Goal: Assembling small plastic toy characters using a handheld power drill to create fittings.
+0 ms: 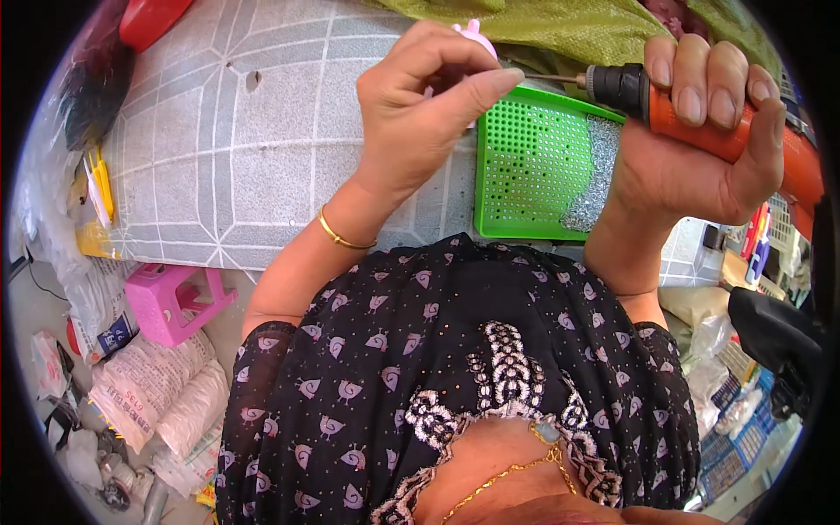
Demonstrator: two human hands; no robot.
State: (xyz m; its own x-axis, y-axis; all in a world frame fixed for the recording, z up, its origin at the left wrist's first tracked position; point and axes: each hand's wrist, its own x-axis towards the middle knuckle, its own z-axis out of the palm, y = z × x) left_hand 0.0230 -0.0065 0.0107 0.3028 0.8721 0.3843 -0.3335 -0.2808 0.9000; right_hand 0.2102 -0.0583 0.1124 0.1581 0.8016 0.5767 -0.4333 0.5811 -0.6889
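My right hand (700,131) is wrapped round an orange and black electric screwdriver (691,120), held level with its thin bit pointing left. The bit's tip reaches my left hand (437,109), whose thumb and forefinger pinch together by it. A small pink plastic part (475,37) shows behind those fingers, and my left hand closes on it. Any screw at the tip is hidden by my thumb. Below both hands lies a green perforated tray (525,229) with many small silvery screws (595,171) heaped along its right side.
Grey tile-patterned cloth covers the table (280,131). A yellow-green woven sack (560,26) lies along the far edge. A red object (150,22) stands at far left, with yellow-handled tools (102,184) nearby. Beside the table are a pink stool (166,302) and white bags (162,385).
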